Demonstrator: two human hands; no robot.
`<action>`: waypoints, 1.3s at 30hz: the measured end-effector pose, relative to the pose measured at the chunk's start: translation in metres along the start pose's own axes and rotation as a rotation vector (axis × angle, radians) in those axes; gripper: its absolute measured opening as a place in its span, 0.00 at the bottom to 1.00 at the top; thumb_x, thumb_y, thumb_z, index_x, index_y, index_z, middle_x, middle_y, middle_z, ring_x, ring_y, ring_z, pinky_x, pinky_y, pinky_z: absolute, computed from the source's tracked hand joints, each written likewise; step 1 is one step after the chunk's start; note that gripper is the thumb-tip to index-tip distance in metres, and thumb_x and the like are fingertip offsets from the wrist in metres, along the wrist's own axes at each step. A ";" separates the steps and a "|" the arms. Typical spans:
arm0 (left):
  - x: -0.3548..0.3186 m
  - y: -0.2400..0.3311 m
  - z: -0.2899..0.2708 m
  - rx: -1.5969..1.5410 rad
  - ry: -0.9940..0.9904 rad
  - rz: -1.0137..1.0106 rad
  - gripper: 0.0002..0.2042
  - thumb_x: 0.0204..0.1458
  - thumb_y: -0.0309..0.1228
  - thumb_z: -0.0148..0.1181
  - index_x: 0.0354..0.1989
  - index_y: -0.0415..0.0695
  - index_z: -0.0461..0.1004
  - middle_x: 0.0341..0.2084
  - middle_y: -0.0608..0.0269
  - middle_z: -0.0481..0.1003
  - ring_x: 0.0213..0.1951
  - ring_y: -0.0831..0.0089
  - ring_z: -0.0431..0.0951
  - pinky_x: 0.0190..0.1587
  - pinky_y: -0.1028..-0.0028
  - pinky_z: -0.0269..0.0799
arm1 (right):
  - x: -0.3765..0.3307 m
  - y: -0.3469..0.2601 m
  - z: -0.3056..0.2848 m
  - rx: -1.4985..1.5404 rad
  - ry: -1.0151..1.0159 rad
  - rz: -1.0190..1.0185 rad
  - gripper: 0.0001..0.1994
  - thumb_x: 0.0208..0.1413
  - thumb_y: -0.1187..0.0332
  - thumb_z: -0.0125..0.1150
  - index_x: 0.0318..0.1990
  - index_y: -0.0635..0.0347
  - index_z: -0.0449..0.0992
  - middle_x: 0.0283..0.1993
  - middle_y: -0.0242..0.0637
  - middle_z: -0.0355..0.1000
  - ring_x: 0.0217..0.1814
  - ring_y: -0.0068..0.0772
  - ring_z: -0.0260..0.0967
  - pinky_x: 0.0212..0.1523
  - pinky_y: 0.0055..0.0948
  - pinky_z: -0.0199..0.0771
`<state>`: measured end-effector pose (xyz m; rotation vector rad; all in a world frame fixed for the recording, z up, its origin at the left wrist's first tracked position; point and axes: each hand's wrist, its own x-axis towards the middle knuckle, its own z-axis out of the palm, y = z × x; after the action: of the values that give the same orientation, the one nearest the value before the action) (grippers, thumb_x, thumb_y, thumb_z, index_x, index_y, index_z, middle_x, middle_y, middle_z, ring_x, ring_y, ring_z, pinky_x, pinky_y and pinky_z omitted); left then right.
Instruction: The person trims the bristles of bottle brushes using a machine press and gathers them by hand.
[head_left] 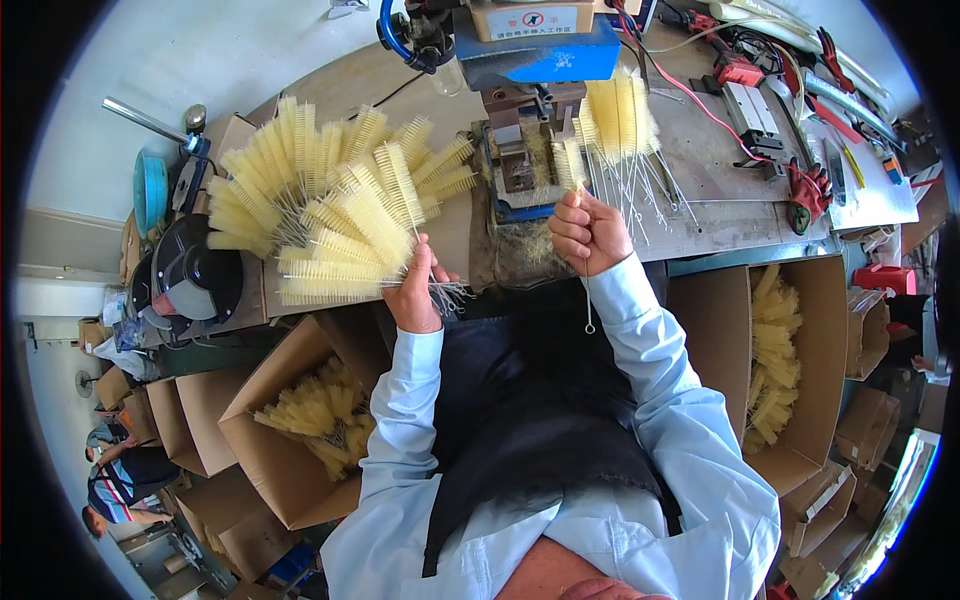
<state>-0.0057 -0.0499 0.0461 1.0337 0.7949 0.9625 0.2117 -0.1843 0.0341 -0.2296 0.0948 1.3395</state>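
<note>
My left hand (pixel 415 292) is closed around the twisted-wire handles of a bunch of pale yellow bottle brushes (pixel 368 225). Their bristle heads fan out over the bench to the upper left, and the looped wire ends stick out by my wrist. More bottle brushes (pixel 262 180) lie heaped just beyond them. In front of the bench press (pixel 538 55), my right hand (pixel 590 235) grips one bottle brush (pixel 568 165) upright by its wire, with the loop hanging below my fist. The bristle head stands beside the press's metal fixture (pixel 513 165).
A further stack of brushes (pixel 622 112) lies right of the press. Open cartons with brushes stand below the bench, one left (pixel 270 450) and one right (pixel 818 370). A black-and-grey round machine (pixel 195 270) sits at the left edge; red gloves (pixel 808 190) and tools lie right.
</note>
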 end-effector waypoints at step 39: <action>-0.091 0.013 -0.020 -0.083 -0.004 -0.165 0.11 0.65 0.32 0.52 0.47 0.38 0.67 0.23 0.61 0.71 0.26 0.68 0.76 0.35 0.68 0.79 | 0.027 0.063 0.035 -0.915 0.326 -0.312 0.21 0.67 0.55 0.51 0.42 0.70 0.75 0.18 0.28 0.64 0.12 0.15 0.52 0.12 0.19 0.50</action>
<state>-0.0616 -0.1248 0.0603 0.8834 0.8174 0.8450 0.1542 -0.1376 0.0559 -1.1862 -0.2819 0.9448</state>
